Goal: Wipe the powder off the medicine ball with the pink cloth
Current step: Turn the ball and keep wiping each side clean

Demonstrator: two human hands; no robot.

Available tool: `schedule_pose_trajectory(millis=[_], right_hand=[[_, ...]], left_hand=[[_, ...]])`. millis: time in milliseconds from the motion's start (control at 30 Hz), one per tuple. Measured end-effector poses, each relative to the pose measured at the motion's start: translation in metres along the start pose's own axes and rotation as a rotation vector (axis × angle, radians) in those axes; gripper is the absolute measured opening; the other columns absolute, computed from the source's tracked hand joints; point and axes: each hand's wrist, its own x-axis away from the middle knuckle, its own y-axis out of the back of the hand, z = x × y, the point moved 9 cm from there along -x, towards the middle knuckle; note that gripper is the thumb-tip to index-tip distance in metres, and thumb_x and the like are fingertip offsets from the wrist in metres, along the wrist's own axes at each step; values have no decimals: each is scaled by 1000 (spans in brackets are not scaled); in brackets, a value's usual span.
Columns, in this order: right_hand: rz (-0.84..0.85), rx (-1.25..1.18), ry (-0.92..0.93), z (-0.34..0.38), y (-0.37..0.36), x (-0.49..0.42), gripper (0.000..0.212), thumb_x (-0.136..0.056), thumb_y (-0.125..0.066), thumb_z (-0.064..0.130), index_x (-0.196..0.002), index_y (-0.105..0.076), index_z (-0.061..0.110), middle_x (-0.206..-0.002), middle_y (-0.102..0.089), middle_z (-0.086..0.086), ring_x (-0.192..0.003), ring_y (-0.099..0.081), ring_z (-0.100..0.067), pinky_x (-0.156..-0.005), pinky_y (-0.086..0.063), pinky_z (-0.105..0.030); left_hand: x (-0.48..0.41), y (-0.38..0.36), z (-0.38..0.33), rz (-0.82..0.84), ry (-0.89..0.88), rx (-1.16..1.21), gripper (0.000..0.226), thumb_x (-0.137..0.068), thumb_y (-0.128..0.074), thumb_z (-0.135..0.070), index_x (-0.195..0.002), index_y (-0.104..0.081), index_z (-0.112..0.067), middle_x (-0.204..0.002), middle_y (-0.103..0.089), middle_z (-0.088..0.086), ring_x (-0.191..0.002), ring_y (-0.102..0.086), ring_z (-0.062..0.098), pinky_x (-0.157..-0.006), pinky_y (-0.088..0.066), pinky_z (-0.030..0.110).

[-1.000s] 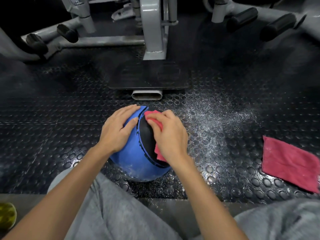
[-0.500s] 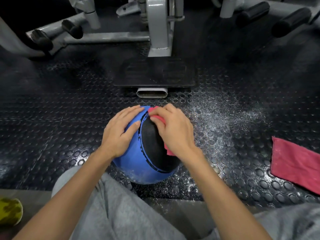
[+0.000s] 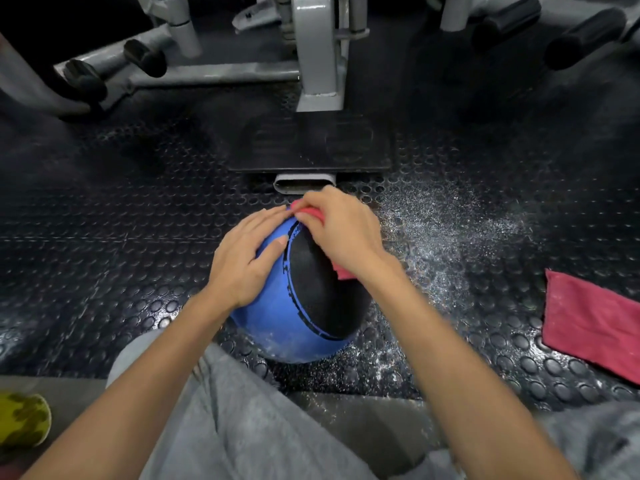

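Observation:
A blue and black medicine ball (image 3: 277, 317) sits on the studded rubber floor between my knees, with faint white powder on its lower blue side. My left hand (image 3: 242, 254) lies flat on the ball's upper left, fingers straight. My right hand (image 3: 341, 233) presses a pink cloth (image 3: 308, 213) against the far top of the ball; the cloth shows only at my fingertips and under my wrist. Whether the fingers curl round the cloth is hidden.
White powder (image 3: 440, 230) is scattered on the floor right of the ball. A second pink cloth (image 3: 588, 320) lies flat at the right. A grey gym machine frame (image 3: 315, 57) with a black base plate (image 3: 311, 147) stands ahead. A yellow-green ball (image 3: 20, 420) is at the lower left.
My right hand has slid the pink cloth from the ball's near top toward its far top. More of the black panel shows. My left hand stayed in place.

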Motion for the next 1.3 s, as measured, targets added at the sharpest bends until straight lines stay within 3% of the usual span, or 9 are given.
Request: schedule_pose_trajectory(millis=[233, 333, 433, 633, 833, 967, 1100, 1167, 1300], right_hand=[[330, -360, -673, -138, -70, 46, 24, -99, -39, 27, -99, -57, 10, -81, -60, -6, -63, -55, -20, -72, -53, -37], [119, -551, -875, -149, -74, 64, 25, -98, -41, 26, -103, -59, 10, -75, -61, -4, -57, -53, -19, -58, -47, -29], [-221, -374, -763, -123, -33, 58, 22, -95, -47, 36, -96, -62, 20, -84, -64, 1, -73, -59, -19, -62, -43, -27], [-563, -106, 17, -7, -7, 76, 15, -89, -54, 27, -97, -65, 20, -92, -60, 0, -80, -54, -17, -63, -40, -22], [-557, -444, -562, -115, -56, 118, 15, -95, -45, 26, -91, -56, 16, -90, -59, -1, -75, -56, -14, -69, -51, -43], [-652, -326, -322, -60, -17, 97, 20, -94, -46, 25, -89, -60, 11, -88, -55, 2, -75, -53, -14, -66, -38, -17], [-554, -65, -75, -15, -8, 73, 26, -91, -42, 31, -91, -61, 13, -91, -57, -2, -77, -51, -16, -54, -33, -14], [-573, -133, -146, -44, -15, 82, 25, -92, -44, 31, -90, -60, 13, -89, -56, -1, -76, -51, -13, -54, -32, -10], [-531, -390, -489, -104, -35, 105, 13, -95, -48, 22, -88, -55, 14, -89, -58, 0, -73, -52, -11, -63, -45, -33]], left_hand=[[-6, 4, 24, -19, 182, 131, 50, -80, -33, -55, -123, -53, -40, -130, -47, -24, -125, -40, -1, -107, -26, 23], [-21, 2, 33, 8, 245, 126, 49, -83, -38, -46, -125, -58, -32, -132, -53, -15, -126, -45, 8, -108, -31, 33], [-32, 1, 43, 33, 327, 115, 50, -80, -36, -47, -123, -59, -35, -132, -55, -12, -126, -46, 12, -109, -31, 39], [-47, -2, 55, 59, 439, 152, 53, -76, -36, -48, -121, -61, -35, -134, -56, -6, -127, -45, 17, -110, -30, 42], [-54, -6, 55, 74, 495, 132, 54, -75, -34, -51, -121, -60, -39, -134, -55, -7, -127, -45, 19, -109, -31, 42], [-58, -9, 51, 64, 521, 58, 55, -79, -30, -50, -126, -56, -36, -138, -52, -5, -129, -43, 23, -108, -31, 40], [-55, -10, 53, 58, 581, 11, 50, -87, -30, -46, -131, -52, -36, -141, -49, -2, -130, -41, 28, -105, -29, 39], [-54, -8, 55, 46, 609, 0, 44, -95, -29, -42, -133, -49, -35, -144, -45, -3, -131, -38, 28, -105, -28, 40], [-50, -5, 50, 23, 652, -22, 41, -97, -27, -39, -129, -52, -36, -141, -47, 1, -128, -41, 31, -101, -30, 40]])
